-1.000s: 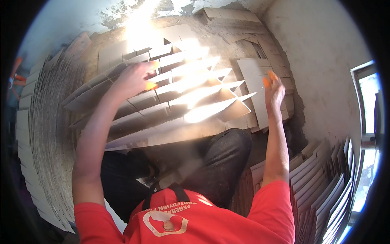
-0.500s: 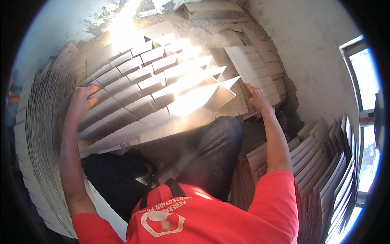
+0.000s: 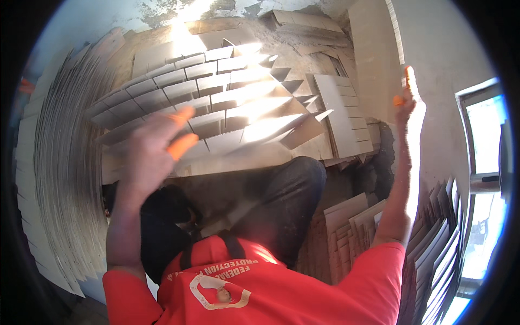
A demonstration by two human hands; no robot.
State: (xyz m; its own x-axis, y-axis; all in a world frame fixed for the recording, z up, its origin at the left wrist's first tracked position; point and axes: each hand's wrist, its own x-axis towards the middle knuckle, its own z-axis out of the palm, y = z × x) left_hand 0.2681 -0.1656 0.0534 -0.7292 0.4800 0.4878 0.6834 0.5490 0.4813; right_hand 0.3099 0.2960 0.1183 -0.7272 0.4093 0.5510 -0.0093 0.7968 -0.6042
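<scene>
A cardboard divider grid [image 3: 208, 100] of interlocked slotted strips stands on a board in front of me, its right end fanned into points. My left hand [image 3: 154, 149], slightly blurred, hovers over the grid's near left side, orange-covered thumb and finger apart with nothing seen between them. Raised at the right, my right hand [image 3: 410, 103] grips the edge of a cardboard sheet [image 3: 374, 59] that stands up on edge against the wall side. Orange covers show on that hand's fingertips too. Below the sheet lies a flat pile of slotted cardboard strips [image 3: 338, 116].
A tall stack of cardboard sheets [image 3: 67, 135] fills the left side. More cardboard pieces [image 3: 428, 254] lean in rows at the lower right, beneath a bright window [image 3: 485, 141]. Further flat cardboard [image 3: 309, 21] lies at the back by the wall.
My right hand has risen from the strip pile and now holds a sheet upright. My left hand has let go of the grid's left end and moved right and nearer to me.
</scene>
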